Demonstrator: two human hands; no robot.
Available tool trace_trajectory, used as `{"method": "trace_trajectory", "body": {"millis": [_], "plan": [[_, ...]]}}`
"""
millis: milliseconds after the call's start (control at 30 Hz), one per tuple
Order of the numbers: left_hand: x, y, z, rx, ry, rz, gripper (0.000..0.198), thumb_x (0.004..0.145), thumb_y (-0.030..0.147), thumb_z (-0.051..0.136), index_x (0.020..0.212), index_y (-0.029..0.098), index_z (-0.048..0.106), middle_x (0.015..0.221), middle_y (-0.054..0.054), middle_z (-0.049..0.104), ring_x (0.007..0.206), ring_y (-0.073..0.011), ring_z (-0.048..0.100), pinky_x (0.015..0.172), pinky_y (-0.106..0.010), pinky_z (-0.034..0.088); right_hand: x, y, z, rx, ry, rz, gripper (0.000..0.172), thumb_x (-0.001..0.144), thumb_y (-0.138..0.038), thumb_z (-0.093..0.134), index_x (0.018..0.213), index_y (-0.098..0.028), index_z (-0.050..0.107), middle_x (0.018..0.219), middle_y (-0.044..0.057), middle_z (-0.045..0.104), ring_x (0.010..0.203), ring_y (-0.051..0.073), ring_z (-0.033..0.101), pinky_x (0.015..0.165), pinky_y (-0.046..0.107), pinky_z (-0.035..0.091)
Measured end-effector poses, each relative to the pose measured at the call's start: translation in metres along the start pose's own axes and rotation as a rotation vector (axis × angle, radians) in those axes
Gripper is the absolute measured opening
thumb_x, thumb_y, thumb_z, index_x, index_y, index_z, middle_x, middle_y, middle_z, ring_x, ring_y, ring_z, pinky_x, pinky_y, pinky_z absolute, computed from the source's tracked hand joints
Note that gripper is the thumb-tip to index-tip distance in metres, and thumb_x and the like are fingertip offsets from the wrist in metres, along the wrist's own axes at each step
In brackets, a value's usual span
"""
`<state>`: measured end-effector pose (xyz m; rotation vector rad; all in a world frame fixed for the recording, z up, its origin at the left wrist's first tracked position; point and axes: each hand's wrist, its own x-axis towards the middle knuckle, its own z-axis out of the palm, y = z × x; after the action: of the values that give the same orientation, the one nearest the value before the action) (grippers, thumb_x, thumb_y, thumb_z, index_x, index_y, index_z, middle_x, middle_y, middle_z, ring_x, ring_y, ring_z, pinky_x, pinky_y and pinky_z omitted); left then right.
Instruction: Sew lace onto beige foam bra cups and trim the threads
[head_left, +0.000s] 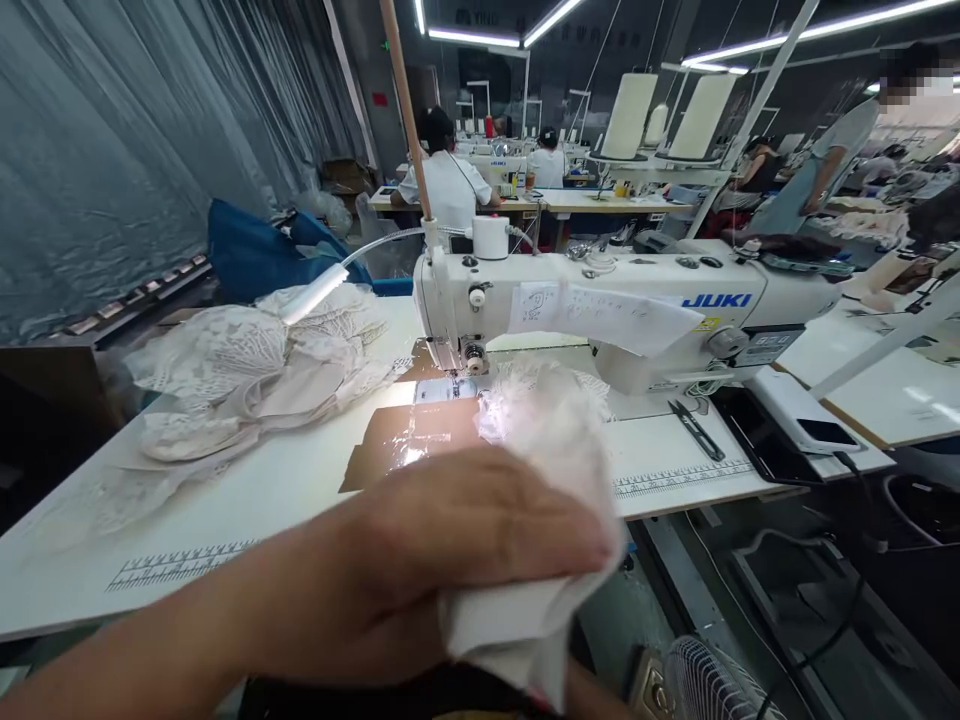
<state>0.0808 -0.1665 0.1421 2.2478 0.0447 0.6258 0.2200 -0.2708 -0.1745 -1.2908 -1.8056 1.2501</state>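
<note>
Left hand: one [480,540], closed, thumb over and fingers under, gripping the cloth [577,480].
Right hand: only a patch of skin [596,695] showed below the cloth; its opening and hold could not be told.
Cloth: one pale, blurred piece, in front of the sewing machine [570,295], at the table's [292,510] near edge.
Long axis: roughly 12 to 6 o'clock, lacy end toward the machine, plain folded end toward the wearer.
Needle area: one [454,384], at 11 o'clock from the cloth.
Lace pile: one [262,370], at 10 o'clock, well apart.
Snips: one pair [697,430], at 2 o'clock, the phone [761,435] just beyond.
Ruler strips: two [180,565], along the near edge, at 9 and 3 o'clock.
Open room: bare tabletop at 9 o'clock, between pile and forearm; a narrower strip at 3 o'clock.
Tall thread cones: two [628,118], at 1 o'clock.
</note>
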Motion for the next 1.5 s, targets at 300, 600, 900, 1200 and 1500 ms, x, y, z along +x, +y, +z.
{"method": "trace_trajectory", "body": {"millis": [300, 600, 900, 1200, 1500], "plan": [[0.075, -0.121, -0.013, 0.531, 0.096, 0.313, 0.03, 0.093, 0.013, 0.048, 0.12, 0.014, 0.061, 0.112, -0.015, 0.069, 0.109, -0.0235, 0.064, 0.092, -0.038, 0.055, 0.001, 0.0, -0.014, 0.503, -0.064, 0.252, 0.039, 0.07, -0.05, 0.074, 0.088, -0.015, 0.069, 0.064, -0.005, 0.045, 0.062, 0.009, 0.038, 0.056, 0.021, 0.031], [0.051, -0.156, -0.006, 0.447, -0.131, -0.069, 0.021, 0.088, 0.034, 0.058, 0.099, 0.017, 0.061, 0.12, -0.012, 0.059, 0.117, -0.029, 0.051, 0.102, -0.048, 0.043, 0.006, 0.012, -0.019, 0.608, -0.12, 0.267, 0.041, 0.072, -0.05, 0.075, 0.091, -0.014, 0.069, 0.066, -0.004, 0.048, 0.063, 0.009, 0.041, 0.057, 0.021, 0.031], [0.075, -0.189, 0.026, 0.62, -0.079, -0.331, 0.026, 0.09, 0.04, 0.048, 0.081, 0.017, 0.053, 0.082, -0.005, 0.059, 0.084, -0.0224, 0.053, 0.083, -0.04, 0.043, 0.01, 0.026, -0.009, 0.678, -0.113, 0.232, 0.043, 0.074, -0.052, 0.073, 0.092, -0.014, 0.068, 0.064, -0.004, 0.049, 0.058, 0.008, 0.041, 0.054, 0.02, 0.031], [0.053, -0.172, 0.033, 0.597, 0.036, -0.227, 0.044, 0.088, 0.048, 0.055, 0.117, 0.015, 0.054, 0.123, -0.015, 0.058, 0.116, -0.0312, 0.051, 0.101, -0.047, 0.039, 0.007, 0.029, -0.007, 0.598, -0.089, 0.258, 0.045, 0.073, -0.054, 0.073, 0.093, -0.014, 0.068, 0.062, -0.004, 0.048, 0.055, 0.008, 0.038, 0.053, 0.021, 0.033], [0.013, -0.106, 0.043, 0.246, 0.29, -0.104, 0.036, 0.089, 0.039, 0.056, 0.114, 0.015, 0.061, 0.125, -0.016, 0.06, 0.127, -0.0271, 0.048, 0.112, -0.048, 0.032, 0.007, 0.01, -0.009, 0.469, -0.064, 0.266, 0.059, 0.065, -0.07, 0.067, 0.088, -0.016, 0.067, 0.062, -0.001, 0.049, 0.057, 0.012, 0.042, 0.056, 0.027, 0.037]]}}
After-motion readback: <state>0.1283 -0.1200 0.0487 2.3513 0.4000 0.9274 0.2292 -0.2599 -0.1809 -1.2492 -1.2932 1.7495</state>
